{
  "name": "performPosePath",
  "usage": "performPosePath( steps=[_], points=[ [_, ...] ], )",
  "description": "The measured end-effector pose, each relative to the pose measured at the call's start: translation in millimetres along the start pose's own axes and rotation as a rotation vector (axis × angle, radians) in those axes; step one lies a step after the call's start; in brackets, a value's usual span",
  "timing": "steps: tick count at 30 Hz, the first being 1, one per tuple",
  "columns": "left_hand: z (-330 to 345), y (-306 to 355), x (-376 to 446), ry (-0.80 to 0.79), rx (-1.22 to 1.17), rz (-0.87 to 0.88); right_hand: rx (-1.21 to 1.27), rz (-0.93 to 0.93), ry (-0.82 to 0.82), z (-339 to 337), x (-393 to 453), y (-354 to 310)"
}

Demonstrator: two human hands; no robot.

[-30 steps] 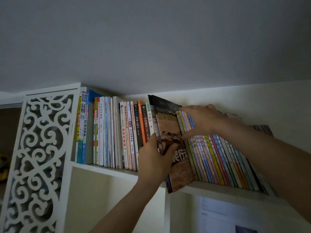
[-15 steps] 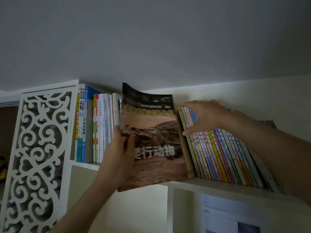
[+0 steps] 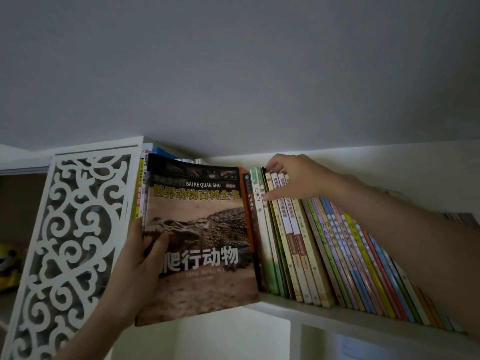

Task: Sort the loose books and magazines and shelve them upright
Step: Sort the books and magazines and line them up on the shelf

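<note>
My left hand (image 3: 140, 268) grips a large brown reptile book (image 3: 200, 240) with a crocodile on its cover, held in front of the shelf with the cover facing me. It hides the books behind it. My right hand (image 3: 293, 178) rests on the tops of a row of thin books (image 3: 306, 245) that lean left on the white shelf board (image 3: 350, 315), fingers pinching the top of a dark thin spine. Further colourful thin books (image 3: 376, 268) lean in the same row to the right.
A white carved fretwork panel (image 3: 70, 242) stands at the left end of the shelf. Upright books (image 3: 141, 188) show between it and the held book. A yellow toy (image 3: 7, 263) sits behind the panel. The ceiling is close above. A lower compartment lies under the shelf.
My left hand has pulled the reptile book out of the row and swung it left, cover facing me. My right hand has shifted left along the book tops, which now lean into the gap.
</note>
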State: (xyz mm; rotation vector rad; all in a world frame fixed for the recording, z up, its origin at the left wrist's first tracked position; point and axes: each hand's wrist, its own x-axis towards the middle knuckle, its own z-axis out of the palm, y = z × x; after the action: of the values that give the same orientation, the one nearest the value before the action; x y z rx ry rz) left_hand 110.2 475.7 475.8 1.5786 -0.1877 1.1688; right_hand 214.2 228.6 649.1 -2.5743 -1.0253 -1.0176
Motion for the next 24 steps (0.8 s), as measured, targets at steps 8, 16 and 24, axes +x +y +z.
performPosePath(
  steps=[8,16,24],
  points=[
    [7,10,-2,-0.044,-0.038,0.053,0.049,0.011,-0.092,-13,-2,9],
    [21,37,3,-0.101,-0.074,0.047,-0.016,-0.044,-0.056,-13,-14,10],
    [30,57,23,-0.195,0.152,0.085,-0.027,-0.01,-0.048,-19,-26,8]
  ],
)
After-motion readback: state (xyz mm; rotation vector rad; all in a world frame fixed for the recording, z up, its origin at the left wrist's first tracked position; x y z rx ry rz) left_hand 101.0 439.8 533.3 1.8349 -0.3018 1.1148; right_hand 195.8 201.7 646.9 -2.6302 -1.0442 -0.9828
